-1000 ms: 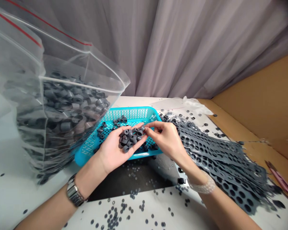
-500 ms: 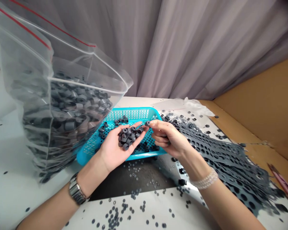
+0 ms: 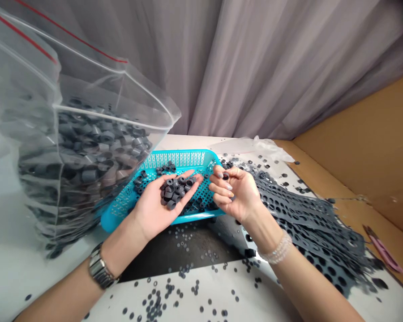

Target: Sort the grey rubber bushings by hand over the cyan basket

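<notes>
Left hand [image 3: 157, 205] palm-up, cupped flat, cradling pile of grey rings [image 3: 175, 190] over teal basket [image 3: 127, 203]. Right hand [image 3: 237, 192] just right, fingers curled, pinching single ring [image 3: 225, 176]. Bag [image 3: 80, 152] far left.

Both forearms bare, no sleeves in view. Left wrist: metal link watch [image 3: 99, 271], silver-grey band, dark edges. Right wrist: pale beaded bracelet [image 3: 276, 253], wrapped in more than one strand. Right hand [image 3: 237, 194]: fingernails painted pale grey. No gloves, no rings visible.
</notes>
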Demonstrator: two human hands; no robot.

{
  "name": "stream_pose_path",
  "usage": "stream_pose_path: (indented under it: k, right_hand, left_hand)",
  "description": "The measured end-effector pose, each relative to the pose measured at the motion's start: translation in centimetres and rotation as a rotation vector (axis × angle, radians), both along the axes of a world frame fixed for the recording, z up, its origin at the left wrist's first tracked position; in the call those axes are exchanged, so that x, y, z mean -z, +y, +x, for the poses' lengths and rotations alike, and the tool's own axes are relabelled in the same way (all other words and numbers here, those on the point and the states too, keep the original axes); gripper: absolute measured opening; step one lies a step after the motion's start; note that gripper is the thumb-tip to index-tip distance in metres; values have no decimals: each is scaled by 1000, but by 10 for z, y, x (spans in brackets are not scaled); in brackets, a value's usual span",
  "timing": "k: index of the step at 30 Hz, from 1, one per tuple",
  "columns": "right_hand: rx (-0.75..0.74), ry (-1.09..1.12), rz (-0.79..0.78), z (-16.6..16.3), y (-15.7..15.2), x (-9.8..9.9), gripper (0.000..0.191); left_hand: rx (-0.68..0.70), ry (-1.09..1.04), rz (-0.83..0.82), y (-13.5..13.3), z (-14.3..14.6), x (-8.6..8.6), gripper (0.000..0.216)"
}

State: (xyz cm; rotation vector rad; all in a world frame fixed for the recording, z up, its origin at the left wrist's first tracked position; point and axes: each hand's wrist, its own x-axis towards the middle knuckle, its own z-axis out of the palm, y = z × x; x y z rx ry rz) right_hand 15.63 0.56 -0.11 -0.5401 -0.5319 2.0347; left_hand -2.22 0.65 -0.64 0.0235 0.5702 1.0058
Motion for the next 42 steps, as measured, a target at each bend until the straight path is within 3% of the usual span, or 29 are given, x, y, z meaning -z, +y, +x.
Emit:
stream_pose_path:
  k: [5, 9, 15, 23, 33, 42]
  right_hand:
    - [106, -327, 97, -4, 2, 3, 19]
    - [262, -659, 288, -8, 0, 7, 23]
    - [259, -1104, 631, -10, -4, 2, 21]
    - [112, -1163, 745, -3, -4, -7, 22]
    - [256, -1297, 846, -2, -1, -4, 19]
    - [268, -1487, 960, -1, -5, -9, 26]
  left_hand:
    - [10, -21, 6, 0, -1, 3, 48]
    - [18, -37, 21, 1, 1, 3, 47]
    - [-40, 28, 15, 2, 3, 1, 32]
    - [15, 73, 6, 0, 3, 0, 23]
    - [5, 81, 2, -1, 3, -2, 17]
    - [28, 94, 19, -1, 3, -1, 16]
